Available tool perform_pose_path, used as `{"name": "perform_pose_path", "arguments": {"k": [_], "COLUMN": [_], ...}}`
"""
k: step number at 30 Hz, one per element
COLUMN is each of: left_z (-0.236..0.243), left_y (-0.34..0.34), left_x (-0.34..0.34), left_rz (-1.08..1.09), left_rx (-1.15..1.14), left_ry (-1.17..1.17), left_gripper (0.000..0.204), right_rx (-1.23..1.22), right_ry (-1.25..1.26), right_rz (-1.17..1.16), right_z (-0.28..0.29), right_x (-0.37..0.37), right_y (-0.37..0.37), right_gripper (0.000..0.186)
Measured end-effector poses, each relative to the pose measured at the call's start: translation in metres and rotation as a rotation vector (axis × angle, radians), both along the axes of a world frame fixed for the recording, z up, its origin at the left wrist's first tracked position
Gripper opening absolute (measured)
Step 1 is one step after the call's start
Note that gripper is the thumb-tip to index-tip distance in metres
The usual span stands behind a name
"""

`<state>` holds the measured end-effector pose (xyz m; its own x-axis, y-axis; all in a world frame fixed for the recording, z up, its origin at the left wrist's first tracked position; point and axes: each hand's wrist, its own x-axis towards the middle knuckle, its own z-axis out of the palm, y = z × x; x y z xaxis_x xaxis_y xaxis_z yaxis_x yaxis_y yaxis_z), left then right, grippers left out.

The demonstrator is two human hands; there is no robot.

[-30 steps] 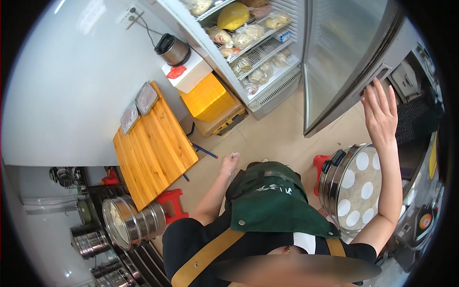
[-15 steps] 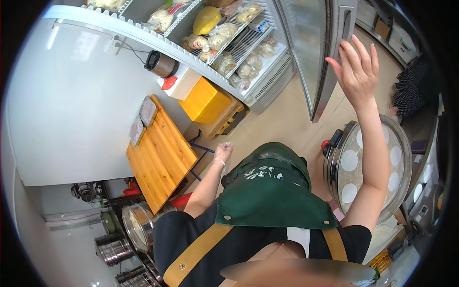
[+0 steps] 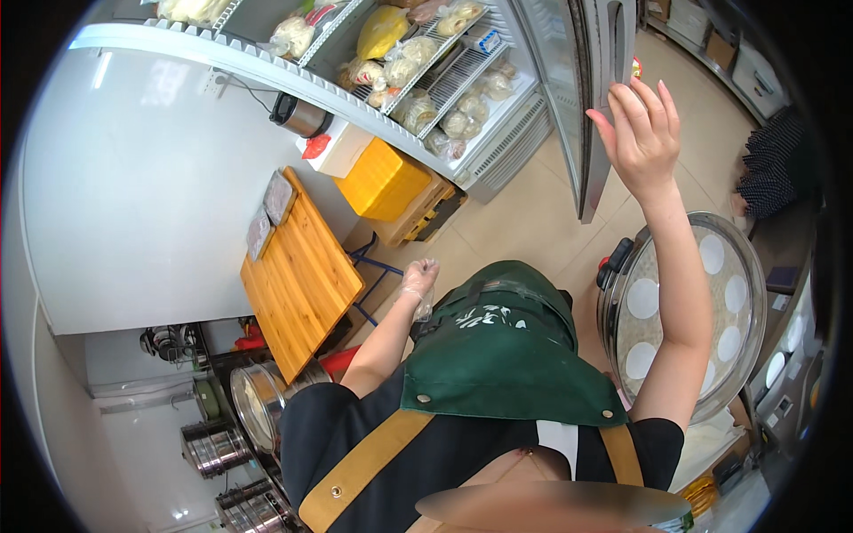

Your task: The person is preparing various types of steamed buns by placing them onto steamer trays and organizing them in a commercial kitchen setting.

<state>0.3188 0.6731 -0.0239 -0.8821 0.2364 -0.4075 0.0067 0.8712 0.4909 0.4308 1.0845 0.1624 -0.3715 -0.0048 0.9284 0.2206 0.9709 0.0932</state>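
Note:
My right hand [image 3: 646, 142] is bare and raised at the edge of a glass fridge door [image 3: 582, 133], which stands ajar. Its fingers are stretched and slightly spread, with the fingertips against or very close to the door frame. My left hand [image 3: 419, 279] wears a clear plastic glove and is closed in front of the green apron [image 3: 506, 373]. Whatever it may hold is hidden, and loose clear plastic hangs by the wrist. Inside the upright fridge [image 3: 506, 151], wire shelves carry several tied bags of pale food and a yellow bag [image 3: 383, 33].
To the left stands a wooden folding table [image 3: 302, 275] with two wrapped packs. A yellow crate [image 3: 378, 182] sits beside the fridge. On my right is a large round pan [image 3: 666, 240] with white discs. Another person's dotted dark garment [image 3: 773, 160] shows at far right.
My right hand has shifted a little left, and the fridge door has swung slightly inward with it. The left hand has stayed closed at about the same place.

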Motion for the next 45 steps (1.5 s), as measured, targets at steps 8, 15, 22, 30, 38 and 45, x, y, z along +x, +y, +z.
{"name": "perform_pose_path", "arguments": {"k": [8,15,22,30,38,45], "left_z": [-0.024,-0.015,-0.043,-0.075,-0.096,-0.112], "left_y": [-0.039,-0.048,-0.045,0.04,0.119,0.189], "left_x": [0.001,0.004,-0.05,-0.156,-0.23,-0.333], "left_rz": [0.108,0.18,0.119,-0.018,-0.195,0.032], "left_rx": [-0.057,-0.115,0.004,0.0,0.136,0.139], "left_ry": [0.037,0.028,0.049,-0.058,-0.083,0.722], "left_gripper": [0.028,0.024,0.026,0.029,0.033,0.037], "right_rx": [-0.008,-0.009,-0.379,-0.71,-0.675,-0.804], "right_ry": [0.001,0.023,0.163,0.256,0.477,0.766], "right_rz": [0.01,0.02,0.095,0.229,0.008,0.032], "right_z": [0.0,-0.006,-0.017,-0.063,-0.09,-0.109], "right_x": [0.0,-0.006,-0.016,-0.028,-0.032,-0.004], "right_y": [-0.001,0.0,0.0,-0.001,-0.011,-0.003], "right_gripper": [0.029,0.026,0.075,0.05,0.054,0.045]}}
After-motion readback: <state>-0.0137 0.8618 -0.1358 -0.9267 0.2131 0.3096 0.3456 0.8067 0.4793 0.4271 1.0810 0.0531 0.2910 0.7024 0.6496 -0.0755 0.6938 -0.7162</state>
